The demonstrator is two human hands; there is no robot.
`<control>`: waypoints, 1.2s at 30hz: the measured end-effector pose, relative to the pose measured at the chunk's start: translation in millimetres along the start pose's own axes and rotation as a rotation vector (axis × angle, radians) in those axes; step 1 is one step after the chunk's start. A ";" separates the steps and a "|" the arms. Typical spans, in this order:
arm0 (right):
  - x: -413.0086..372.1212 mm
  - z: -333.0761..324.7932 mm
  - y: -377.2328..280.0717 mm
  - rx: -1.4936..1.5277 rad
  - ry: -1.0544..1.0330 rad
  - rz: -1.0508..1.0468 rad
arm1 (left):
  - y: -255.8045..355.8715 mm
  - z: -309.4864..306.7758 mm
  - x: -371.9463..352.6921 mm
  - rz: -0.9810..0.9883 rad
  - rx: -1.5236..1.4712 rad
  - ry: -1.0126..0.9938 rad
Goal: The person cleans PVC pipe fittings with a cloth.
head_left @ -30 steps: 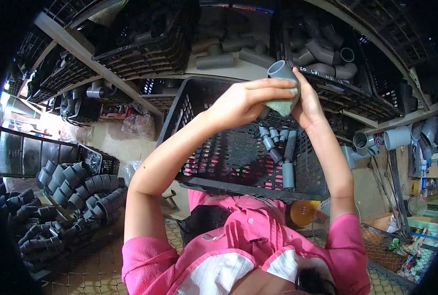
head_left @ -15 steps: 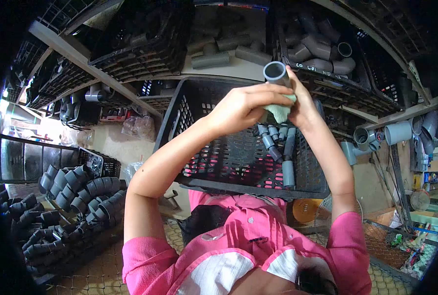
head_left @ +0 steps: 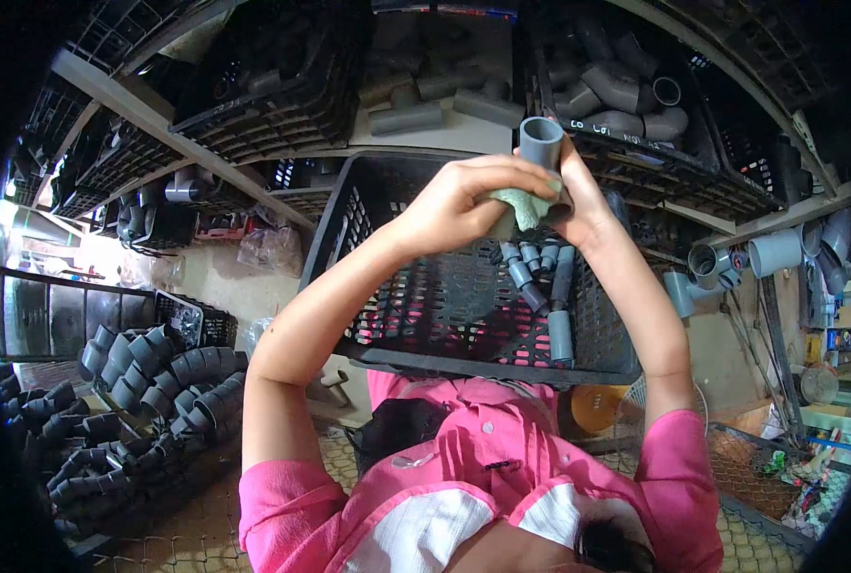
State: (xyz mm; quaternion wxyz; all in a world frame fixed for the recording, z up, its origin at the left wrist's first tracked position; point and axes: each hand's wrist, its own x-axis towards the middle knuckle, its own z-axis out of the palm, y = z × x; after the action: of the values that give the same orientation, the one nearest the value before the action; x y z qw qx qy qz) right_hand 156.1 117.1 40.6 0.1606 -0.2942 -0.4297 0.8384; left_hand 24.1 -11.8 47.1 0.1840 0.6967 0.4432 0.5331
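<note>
A grey plastic pipe fitting (head_left: 542, 145) is raised above the black crate, its round open end facing up. My right hand (head_left: 586, 202) grips it from the right and behind, with part of the fingers hidden by the fitting. In my left hand (head_left: 463, 202), a pale green cloth (head_left: 525, 206) is bunched and pressed against the fitting's side. Below both hands, the black plastic crate (head_left: 416, 365) holds several small grey pipe fittings (head_left: 560, 336) on its right side.
Shelves ahead carry black crates (head_left: 263, 110) and loose grey fittings (head_left: 406, 118). A large stack of grey fittings (head_left: 172, 382) stands at the left. Bigger pipe pieces (head_left: 775, 252) hang at the right, and an orange basin (head_left: 592, 409) is beside my body.
My left hand and the cloth have shifted slightly left and down along the fitting. More of the fitting's upper side shows, and it has tilted a little more upright.
</note>
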 end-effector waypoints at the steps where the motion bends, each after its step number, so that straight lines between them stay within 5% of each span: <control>1: 1.1 -0.7 1.6 0.033 -0.002 0.007 | -0.1 0.1 0.6 0.013 0.058 0.055; 3: 5.7 -3.4 6.1 0.093 0.011 0.026 | -1.3 2.9 0.4 0.019 0.119 0.131; 10: 9.4 -20.5 12.0 0.146 -0.158 0.077 | 3.4 2.9 -0.2 -0.071 -0.177 -0.070; 14: 1.8 -7.3 9.4 0.128 0.004 0.037 | 6.9 0.5 1.5 0.013 0.009 0.125; 16: 10.6 -27.0 14.8 0.166 -0.143 0.061 | 4.1 0.3 1.6 -0.055 0.044 0.205; 18: 13.5 -31.9 12.4 0.209 -0.156 0.118 | 0.9 -0.9 -0.6 -0.094 -0.037 0.125; 19: 12.9 -20.4 10.8 0.095 0.011 0.056 | -0.2 1.2 -0.6 -0.077 -0.077 0.088; 22: 13.2 -31.8 10.0 0.112 -0.109 0.041 | 6.2 2.5 -2.2 -0.125 -0.260 -0.062; 26: 2.2 -24.0 7.7 0.114 -0.099 0.062 | 7.1 0.4 2.0 0.019 0.052 0.117; 28: 7.9 -36.5 11.6 0.391 -0.553 0.105 | 1.7 -1.0 2.5 0.038 0.143 0.221; 34: 16.9 -38.9 11.6 0.107 -0.154 0.055 | 10.6 8.4 -5.1 0.113 0.091 -0.062; 36: 18.7 -37.8 12.9 0.199 -0.201 0.075 | 7.5 9.1 -4.9 0.121 0.156 0.017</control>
State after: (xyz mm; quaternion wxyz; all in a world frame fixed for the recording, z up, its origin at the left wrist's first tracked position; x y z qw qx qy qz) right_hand 165.2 143.1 6.2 0.1137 -0.2071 -0.3473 0.9075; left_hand 35.2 -17.9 46.4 0.0927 0.7298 0.4422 0.5131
